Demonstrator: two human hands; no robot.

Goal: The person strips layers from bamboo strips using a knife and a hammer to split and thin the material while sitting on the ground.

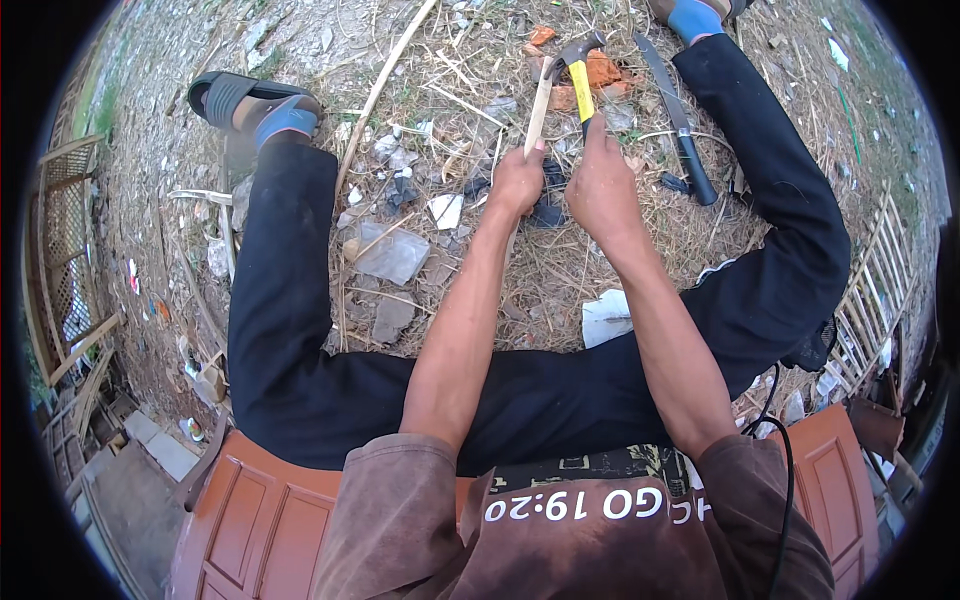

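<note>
My left hand [517,182] is wrapped round a thin bamboo strip [539,103], fingers closed on its lower part; the strip runs up & away from my fist, top end leaning toward the hammer head. My right hand [601,185] sits just beside the left, fingers closed on the yellow handle of a claw hammer [580,85]. Handle rises straight out of my grip, metal head at the far end, close to the strip's tip; can't tell if they touch. Beyond the hammer head lie broken orange brick pieces [603,70] on the ground [420,250], which is littered w/ dry straw, stones & scraps. A curved knife w/ black handle [682,125] lies on the ground just right of my right hand, not touched. My legs in dark trousers spread either side, blue sandals on.
</note>
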